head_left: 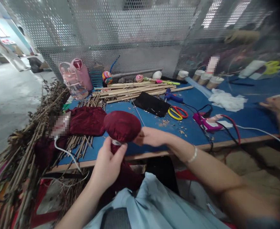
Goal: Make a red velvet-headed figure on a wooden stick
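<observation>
A round, padded ball [122, 124] covered in gathered maroon cloth stands upright at the table's front edge, its cloth narrowing to a neck with a whitish band below. My left hand [110, 157] is closed around that neck, thumb near the band. At the ball's right side is my right hand [151, 136], its fingers curled against the lower edge and partly hidden. More maroon cloth hangs from the neck towards my lap. A folded maroon cloth [87, 121] lies to the left, beside a phone-like item [60, 124] that is blurred out, with a white cable.
Scissors [178, 113], a blue glue gun [172, 96], a black cloth piece [151, 103] and a purple power strip [206, 122] lie on the blue table. Sticks [140, 89] and a pink bottle [75, 82] stand farther back. Dry stalks [32, 146] crowd the left; another person's hand [278, 108] is at right.
</observation>
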The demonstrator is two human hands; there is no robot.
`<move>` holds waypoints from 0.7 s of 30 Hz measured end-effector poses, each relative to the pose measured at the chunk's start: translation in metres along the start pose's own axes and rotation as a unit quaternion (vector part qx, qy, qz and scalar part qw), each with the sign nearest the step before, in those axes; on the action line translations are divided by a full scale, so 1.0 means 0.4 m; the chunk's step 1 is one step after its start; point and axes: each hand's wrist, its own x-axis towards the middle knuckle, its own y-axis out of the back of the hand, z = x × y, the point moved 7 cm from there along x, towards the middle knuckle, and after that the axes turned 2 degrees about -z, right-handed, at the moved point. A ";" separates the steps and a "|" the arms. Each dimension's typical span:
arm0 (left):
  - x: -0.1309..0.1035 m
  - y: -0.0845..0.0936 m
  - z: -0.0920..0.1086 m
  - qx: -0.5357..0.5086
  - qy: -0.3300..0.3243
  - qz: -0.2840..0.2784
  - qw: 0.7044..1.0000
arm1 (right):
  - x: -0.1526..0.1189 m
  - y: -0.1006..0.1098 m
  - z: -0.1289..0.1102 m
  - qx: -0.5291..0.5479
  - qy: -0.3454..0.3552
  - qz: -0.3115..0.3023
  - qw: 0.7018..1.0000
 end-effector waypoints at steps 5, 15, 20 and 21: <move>0.045 -0.018 -0.079 0.014 0.029 -0.009 0.999 | -0.109 -0.040 -0.067 0.072 0.111 0.203 0.970; 0.075 0.016 -0.112 0.097 0.053 0.039 0.993 | -0.096 -0.064 -0.084 0.455 0.218 0.246 0.828; 0.072 0.000 -0.122 0.107 0.065 0.006 0.992 | -0.147 -0.046 -0.095 0.387 0.180 0.187 0.885; 0.072 -0.011 -0.122 0.111 0.063 -0.010 0.992 | -0.150 -0.040 -0.109 0.350 0.162 0.151 0.910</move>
